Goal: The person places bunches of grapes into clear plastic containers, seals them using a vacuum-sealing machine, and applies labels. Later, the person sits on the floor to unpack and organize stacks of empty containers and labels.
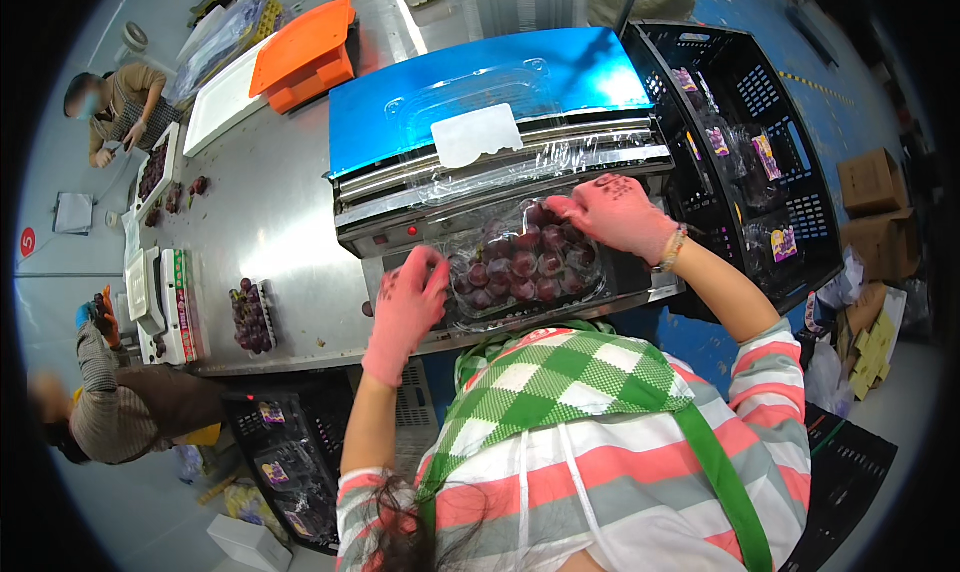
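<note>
A clear plastic tray of dark red grapes [525,264] lies before me at the front of a film wrapping machine [487,99] with a blue top. My left hand [409,302], in a pink glove, is at the tray's left end, its fingers bent near the clear film. My right hand [619,216], gloved alike, pinches the film at the tray's upper right corner. Whether the left fingers grip film cannot be made out. A clear lid or tray [480,77] and a white label sheet [476,135] rest on the machine.
At the right stands a black crate [814,197] of packed grapes; another crate [330,452] is below left. A small tray of grapes [253,317], a scale [161,302] and an orange bin [300,54] are on the steel table [285,189]. Two people work at the left.
</note>
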`<state>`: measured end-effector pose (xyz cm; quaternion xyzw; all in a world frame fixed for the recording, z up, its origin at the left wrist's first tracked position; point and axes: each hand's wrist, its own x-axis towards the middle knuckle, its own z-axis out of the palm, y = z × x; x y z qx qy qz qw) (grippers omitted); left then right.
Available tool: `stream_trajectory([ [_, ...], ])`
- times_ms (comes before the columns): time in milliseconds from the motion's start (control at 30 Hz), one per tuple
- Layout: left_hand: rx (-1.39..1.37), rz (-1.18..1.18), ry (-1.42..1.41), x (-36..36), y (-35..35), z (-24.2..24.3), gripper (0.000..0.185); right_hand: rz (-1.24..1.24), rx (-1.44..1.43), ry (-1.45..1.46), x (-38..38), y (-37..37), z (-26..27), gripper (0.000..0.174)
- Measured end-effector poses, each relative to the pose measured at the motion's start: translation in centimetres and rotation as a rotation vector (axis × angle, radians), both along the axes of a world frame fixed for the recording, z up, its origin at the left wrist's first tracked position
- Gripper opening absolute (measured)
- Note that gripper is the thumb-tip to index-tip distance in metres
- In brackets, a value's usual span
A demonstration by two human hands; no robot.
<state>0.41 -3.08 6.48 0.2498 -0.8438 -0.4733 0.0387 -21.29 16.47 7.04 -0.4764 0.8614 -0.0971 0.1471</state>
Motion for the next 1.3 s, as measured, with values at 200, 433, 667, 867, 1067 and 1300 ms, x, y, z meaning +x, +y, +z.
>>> stream_trajectory([
  [200, 0.317, 0.348, -0.140, 4.2, 3.7, -1.5, 0.022, -0.337, -0.682, -0.342, -1.4, 0.3, -2.6, 0.034],
  [433, 0.766, 0.387, -0.108, 4.2, 5.3, -2.5, 0.029, -0.582, -0.960, -1.052, -3.6, -4.0, 0.1, 0.039],
  [667, 1.033, 0.306, 0.036, 5.4, 5.5, -2.3, 0.034, -0.077, -0.376, -0.324, 1.4, 3.0, 1.8, 0.035],
  [867, 1.092, 0.324, 0.045, 6.8, 6.2, -2.1, 0.020, -0.307, -0.517, -0.494, 6.3, 8.3, -2.1, 0.034],
  [1067, 1.072, 0.354, -0.030, 6.1, 6.6, -2.3, 0.015, -0.530, -0.489, -1.538, 5.9, 10.4, -6.0, 0.026],
  [1300, 1.016, 0.495, 0.029, 6.0, 8.2, -2.7, 0.012, -0.391, -0.399, -1.467, 4.5, 9.9, -5.6, 0.022],
])
